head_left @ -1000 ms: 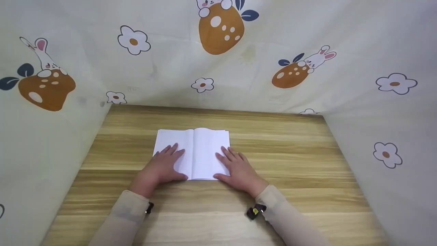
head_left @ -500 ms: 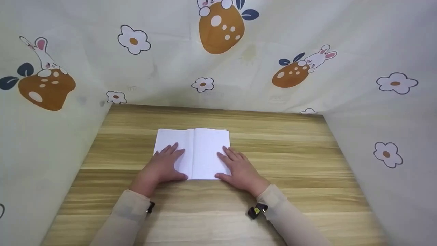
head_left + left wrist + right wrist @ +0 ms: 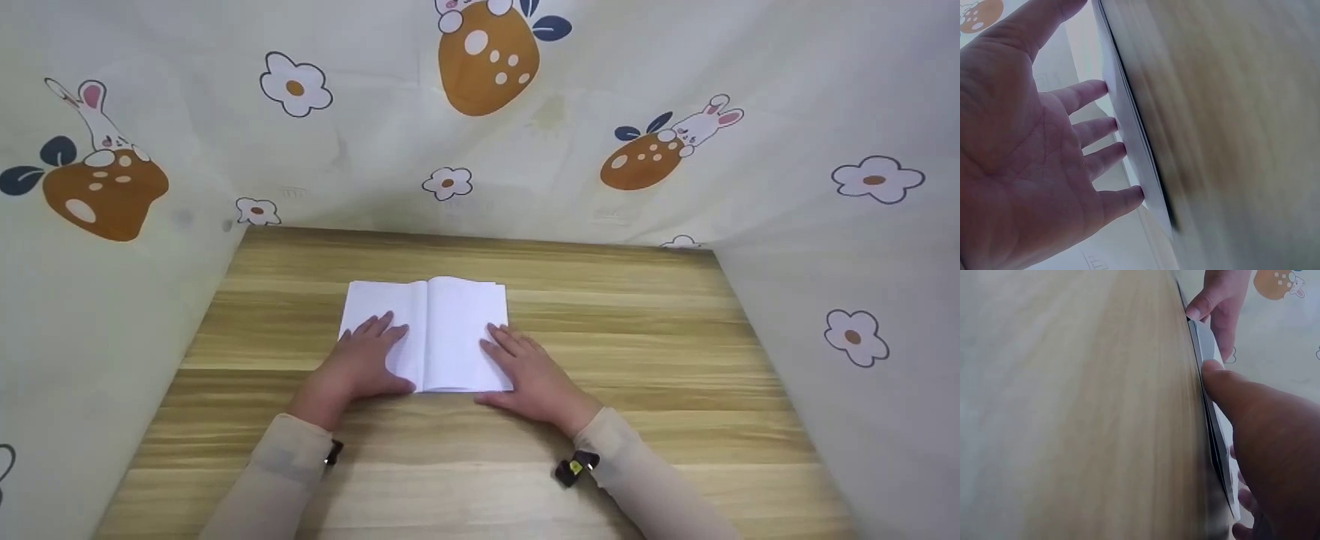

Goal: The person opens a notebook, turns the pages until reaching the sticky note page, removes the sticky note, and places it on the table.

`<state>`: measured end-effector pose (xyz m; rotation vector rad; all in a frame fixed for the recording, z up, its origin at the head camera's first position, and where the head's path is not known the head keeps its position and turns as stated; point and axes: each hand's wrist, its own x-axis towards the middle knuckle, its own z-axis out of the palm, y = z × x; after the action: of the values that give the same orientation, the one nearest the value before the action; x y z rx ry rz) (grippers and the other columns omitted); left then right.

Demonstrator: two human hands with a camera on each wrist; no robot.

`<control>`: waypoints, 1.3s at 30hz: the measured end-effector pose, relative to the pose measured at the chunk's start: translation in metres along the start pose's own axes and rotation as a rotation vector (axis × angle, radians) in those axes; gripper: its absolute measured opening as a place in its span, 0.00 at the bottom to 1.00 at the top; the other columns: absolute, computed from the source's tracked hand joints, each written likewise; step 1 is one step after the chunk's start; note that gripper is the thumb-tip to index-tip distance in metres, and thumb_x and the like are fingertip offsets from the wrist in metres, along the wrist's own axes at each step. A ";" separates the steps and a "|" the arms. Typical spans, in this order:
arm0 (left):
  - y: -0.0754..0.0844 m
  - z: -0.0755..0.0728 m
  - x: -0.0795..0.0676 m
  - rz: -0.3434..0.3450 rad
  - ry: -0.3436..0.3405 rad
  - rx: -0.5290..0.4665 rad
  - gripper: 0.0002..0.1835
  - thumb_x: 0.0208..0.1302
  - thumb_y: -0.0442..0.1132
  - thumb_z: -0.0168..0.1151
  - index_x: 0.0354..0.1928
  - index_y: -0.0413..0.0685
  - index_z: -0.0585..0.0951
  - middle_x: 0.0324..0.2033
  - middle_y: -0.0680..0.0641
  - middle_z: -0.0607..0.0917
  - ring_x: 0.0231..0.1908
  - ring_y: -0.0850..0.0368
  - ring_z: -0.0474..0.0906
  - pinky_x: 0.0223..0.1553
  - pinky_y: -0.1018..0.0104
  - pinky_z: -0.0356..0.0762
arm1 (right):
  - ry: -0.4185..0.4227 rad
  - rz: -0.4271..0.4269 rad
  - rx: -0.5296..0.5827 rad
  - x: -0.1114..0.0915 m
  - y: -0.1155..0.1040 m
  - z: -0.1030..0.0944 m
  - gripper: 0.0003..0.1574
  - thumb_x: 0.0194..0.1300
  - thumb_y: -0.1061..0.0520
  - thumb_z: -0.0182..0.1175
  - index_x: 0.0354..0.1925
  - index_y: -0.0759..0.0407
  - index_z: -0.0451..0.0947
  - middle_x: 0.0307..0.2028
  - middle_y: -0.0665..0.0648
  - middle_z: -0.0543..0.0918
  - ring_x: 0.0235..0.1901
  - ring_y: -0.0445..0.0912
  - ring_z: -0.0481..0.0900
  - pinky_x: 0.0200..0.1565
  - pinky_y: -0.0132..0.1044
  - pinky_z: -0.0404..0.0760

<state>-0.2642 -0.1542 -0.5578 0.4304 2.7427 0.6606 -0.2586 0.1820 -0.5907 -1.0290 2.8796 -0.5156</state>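
An open notebook [image 3: 459, 330] with white, faintly lined pages lies on the wooden table [image 3: 637, 352]. My left hand [image 3: 362, 365] rests on its left page with fingers spread and the thumb near the bottom of the spine. In the left wrist view, the fingertips [image 3: 1109, 199] touch the page and the palm is raised. At the right page's outer edge is my right hand [image 3: 534, 377], its fingertips on the paper. The right thumb [image 3: 1224, 379] touches the near edge in the right wrist view. The right page bulges up slightly beside the spine.
Pale cloth [image 3: 360, 142] printed with flowers, rabbits and orange-brown fruit hangs behind the table and along both sides. Each wrist carries a small black device, such as the right one [image 3: 576, 468]. Both forearms come in from the near side.
My right hand has shifted slightly right and its thumb has come off the page to the near edge. The right page flattened, then bulged near the spine again. My left hand stays in place.
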 end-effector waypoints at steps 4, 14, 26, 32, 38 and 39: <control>0.000 -0.001 0.000 0.019 0.013 0.008 0.56 0.58 0.57 0.83 0.83 0.40 0.69 0.85 0.30 0.58 0.84 0.26 0.52 0.79 0.22 0.47 | 0.002 -0.038 -0.028 -0.001 -0.003 -0.002 0.58 0.74 0.27 0.66 0.84 0.60 0.66 0.85 0.63 0.63 0.84 0.59 0.61 0.82 0.57 0.61; 0.001 -0.001 -0.001 0.006 -0.001 0.002 0.57 0.59 0.58 0.83 0.84 0.40 0.67 0.86 0.31 0.56 0.84 0.27 0.49 0.80 0.23 0.45 | -0.032 -0.088 -0.064 0.001 -0.013 -0.004 0.53 0.77 0.30 0.66 0.83 0.60 0.68 0.84 0.61 0.66 0.82 0.58 0.64 0.81 0.54 0.64; 0.000 0.000 0.000 -0.006 -0.010 -0.005 0.56 0.61 0.57 0.82 0.84 0.41 0.66 0.86 0.31 0.55 0.85 0.27 0.48 0.81 0.23 0.42 | 0.083 -0.261 -0.142 0.003 -0.015 -0.006 0.24 0.78 0.48 0.67 0.62 0.61 0.86 0.68 0.62 0.85 0.69 0.55 0.82 0.72 0.50 0.78; 0.001 -0.001 -0.001 0.003 -0.004 -0.004 0.55 0.60 0.56 0.82 0.84 0.41 0.67 0.86 0.31 0.56 0.84 0.27 0.50 0.80 0.22 0.45 | 0.168 -0.331 -0.114 0.005 -0.013 -0.007 0.10 0.73 0.59 0.71 0.50 0.59 0.90 0.58 0.60 0.91 0.60 0.54 0.88 0.65 0.49 0.84; 0.002 0.000 -0.001 0.002 -0.011 0.010 0.56 0.61 0.57 0.82 0.84 0.40 0.67 0.86 0.31 0.56 0.84 0.26 0.49 0.80 0.22 0.44 | 0.179 -0.297 -0.011 0.008 -0.008 -0.007 0.05 0.75 0.62 0.71 0.48 0.59 0.90 0.55 0.58 0.92 0.57 0.53 0.89 0.64 0.49 0.85; 0.002 0.000 -0.001 0.002 -0.011 0.012 0.56 0.61 0.57 0.82 0.84 0.40 0.67 0.86 0.30 0.56 0.84 0.26 0.49 0.80 0.21 0.44 | 0.174 -0.285 0.009 0.008 -0.007 -0.007 0.05 0.75 0.63 0.71 0.48 0.59 0.90 0.55 0.58 0.92 0.57 0.53 0.89 0.64 0.49 0.85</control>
<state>-0.2630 -0.1531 -0.5563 0.4383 2.7378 0.6413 -0.2616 0.1735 -0.5808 -1.4746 2.8847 -0.6629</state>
